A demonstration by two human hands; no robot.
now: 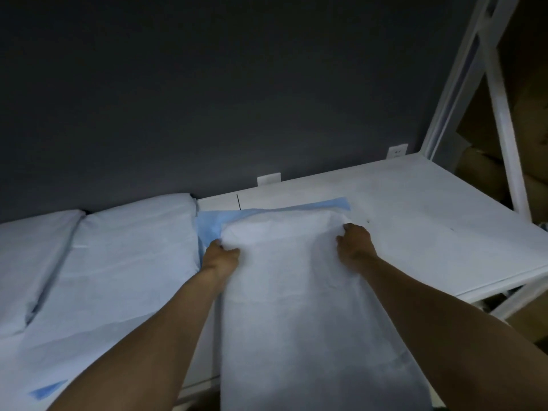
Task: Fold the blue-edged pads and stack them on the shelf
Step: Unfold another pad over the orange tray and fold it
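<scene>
Gripping the far edge of the blue-edged pad (296, 292): left hand (221, 256) and right hand (354, 241) each curl their fingers into the white top layer, one at each corner, bunching it a little.

Pad lies lengthwise on the white shelf (430, 226). Its near end runs out of view below. Blue border (332, 203) shows just beyond the held edge.

Judgement: mid-fold. To do it well:
- move both hands level so the edge stays square
- line it up with the blue border
- press the crease flat with open palms

Sheet looks thin, limp and papery, quick to wrinkle and probably slippery.

Just left are folded pads (133, 247), puffy with rounded edges. Behind is a dark matte wall (207, 84) with white outlet plates (268, 179). On the right stand a white upright (462, 84) and brown boxes (486, 167).
</scene>
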